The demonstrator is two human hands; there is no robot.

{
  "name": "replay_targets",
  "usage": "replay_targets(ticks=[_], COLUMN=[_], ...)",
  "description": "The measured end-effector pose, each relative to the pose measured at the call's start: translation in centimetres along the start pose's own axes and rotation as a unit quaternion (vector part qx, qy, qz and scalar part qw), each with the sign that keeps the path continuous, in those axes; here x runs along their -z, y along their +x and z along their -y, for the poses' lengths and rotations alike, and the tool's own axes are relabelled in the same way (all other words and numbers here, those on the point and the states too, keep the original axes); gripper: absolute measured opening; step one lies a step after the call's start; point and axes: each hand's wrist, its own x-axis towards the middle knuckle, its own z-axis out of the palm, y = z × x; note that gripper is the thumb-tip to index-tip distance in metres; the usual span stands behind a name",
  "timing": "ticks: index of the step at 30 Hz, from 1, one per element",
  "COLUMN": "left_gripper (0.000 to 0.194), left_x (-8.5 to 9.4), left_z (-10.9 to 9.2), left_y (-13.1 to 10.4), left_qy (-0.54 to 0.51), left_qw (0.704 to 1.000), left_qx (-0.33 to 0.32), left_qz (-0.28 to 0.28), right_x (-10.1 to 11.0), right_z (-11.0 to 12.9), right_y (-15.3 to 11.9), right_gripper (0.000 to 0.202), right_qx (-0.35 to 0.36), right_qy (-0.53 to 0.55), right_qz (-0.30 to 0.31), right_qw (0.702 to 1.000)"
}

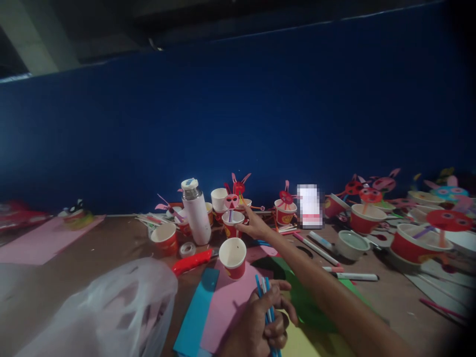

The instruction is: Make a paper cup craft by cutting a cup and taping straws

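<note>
My left hand [256, 320] is low in the middle, fingers wrapped around several thin blue and white sticks [268, 300]. Its index finger points outward to the right. My right hand [256, 224] reaches forward and grips the right side of a red paper cup [228, 229], thumb in front. A pink paper face [231, 201] and purple strips stand up from that cup. Nearer to me, an empty red paper cup [237, 265] with a white inside stands upright on pink paper [226, 307], just beyond my left hand.
A white thermos [197, 218] stands left of the cups, with a red cutter [192, 261] before it. A plastic bag [122, 302] fills the lower left. On the right are a lit phone [310, 206], markers [357, 276], a bowl of liquid [352, 244] and several decorated cups [366, 220].
</note>
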Motion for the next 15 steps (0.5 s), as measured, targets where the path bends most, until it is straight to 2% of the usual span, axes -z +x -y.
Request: replay_targets(ticks=[15], left_gripper=[0.027], left_x=[0.51], left_z=[-0.04], left_y=[0.27], left_qy=[-0.008], left_qw=[1.0], left_qx=[-0.005], left_qz=[0.014], right_x=[-0.44], right_z=[-0.12], right_y=[-0.09], right_gripper=[0.061], right_qx=[-0.011], right_qy=[-0.015], right_qz=[0.016], right_qw=[1.0])
